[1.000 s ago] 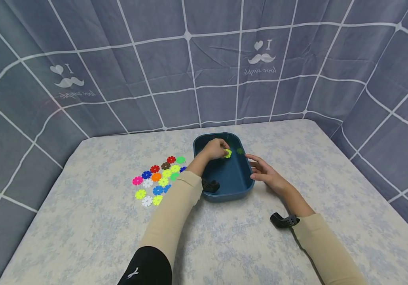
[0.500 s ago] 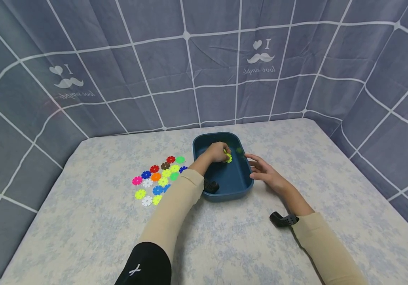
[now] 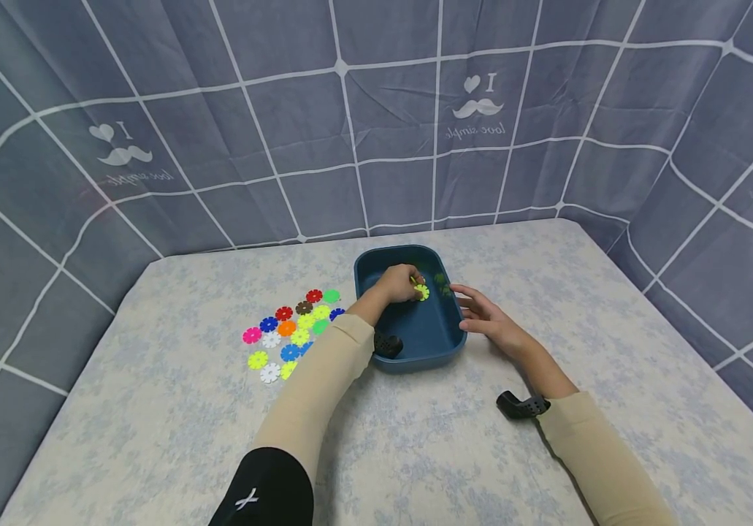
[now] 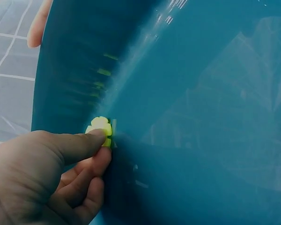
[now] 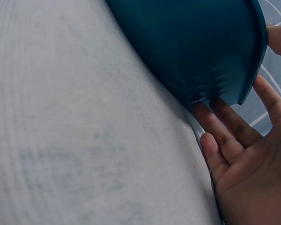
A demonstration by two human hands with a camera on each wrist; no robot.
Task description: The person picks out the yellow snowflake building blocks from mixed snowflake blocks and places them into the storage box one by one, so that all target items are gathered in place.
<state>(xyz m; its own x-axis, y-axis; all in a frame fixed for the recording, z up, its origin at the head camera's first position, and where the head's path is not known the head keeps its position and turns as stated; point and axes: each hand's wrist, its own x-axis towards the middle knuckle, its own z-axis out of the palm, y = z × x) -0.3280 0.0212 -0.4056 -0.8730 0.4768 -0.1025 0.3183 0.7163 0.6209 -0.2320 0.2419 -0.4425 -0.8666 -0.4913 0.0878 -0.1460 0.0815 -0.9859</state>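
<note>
My left hand (image 3: 394,284) reaches into a dark blue plastic bin (image 3: 423,340) and pinches a yellow snowflake disc (image 4: 102,126) between thumb and fingers. In the left wrist view the disc is close to the bin floor beside the side wall, its lower part hidden by the thumb. My right hand (image 3: 491,320) is at the bin's right outer side. In the right wrist view, its extended fingers (image 5: 236,124) touch the outer wall, and the thumb is up near the rim. Left of the bin, several flower-shaped discs (image 3: 287,328) in mixed colours lie flat; my left sleeve covers part of the group.
The bin stands on a table (image 3: 172,409) covered in pale, blue-mottled cloth. Behind and at the sides hangs a grey-blue curtain (image 3: 402,190) with white grid lines. Black bands with camera mounts (image 3: 521,405) are on both wrists.
Within the bin, my left hand has shifted slightly toward me with the yellow disc and stays low. The right hand keeps its place at the bin's side.
</note>
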